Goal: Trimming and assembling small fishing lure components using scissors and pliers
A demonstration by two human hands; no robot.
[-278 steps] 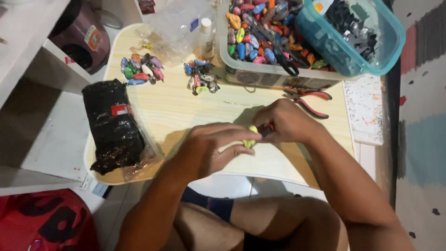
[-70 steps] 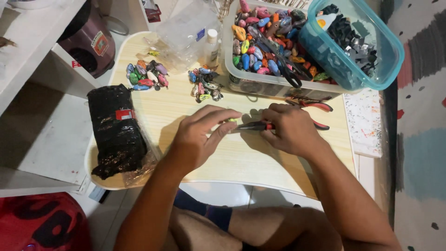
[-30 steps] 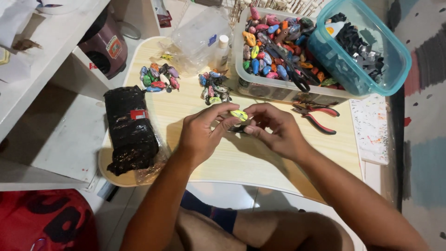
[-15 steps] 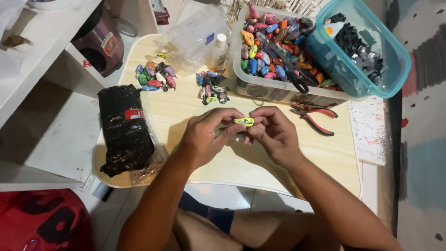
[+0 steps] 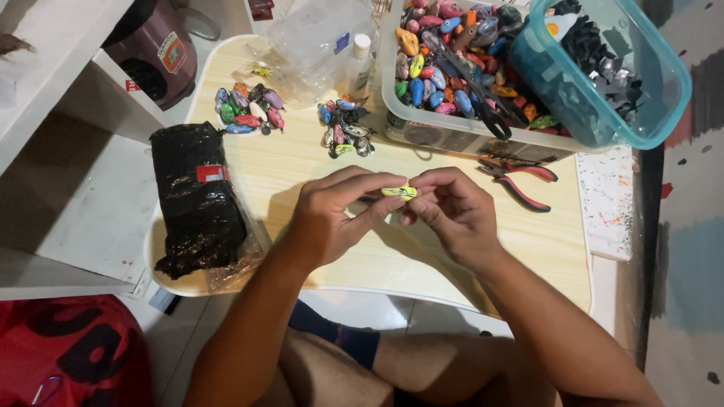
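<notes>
Head view: my left hand (image 5: 335,218) and right hand (image 5: 452,211) meet over the middle of the wooden tray (image 5: 302,173). Between them is one small yellow-green lure (image 5: 398,192). My left thumb and forefinger are pinched on its left end; my right fingertips are pressed against its right end. Whether the right ones truly grip it or only steady it, I cannot tell, since my knuckles hide the contact.

The lure is lifted a little off the tray. Its long axis lies flat, running from 9 o'clock to 3 o'clock. Which end is the head is too small to tell.

How far along, as I judge it: two small heaps of coloured lures lie on the tray, one (image 5: 245,109) at 10 o'clock from my hands and one (image 5: 343,130) at 11 o'clock. They look like pieces already handled. The clear bin (image 5: 392,113) at 1 o'clock holds many more, so most of the work seems left.

The pliers (image 5: 520,177) lie at 3 o'clock, just beside my right hand, untouched. A black wrapped bundle (image 5: 196,196) sits at 9 o'clock, well apart.
</notes>
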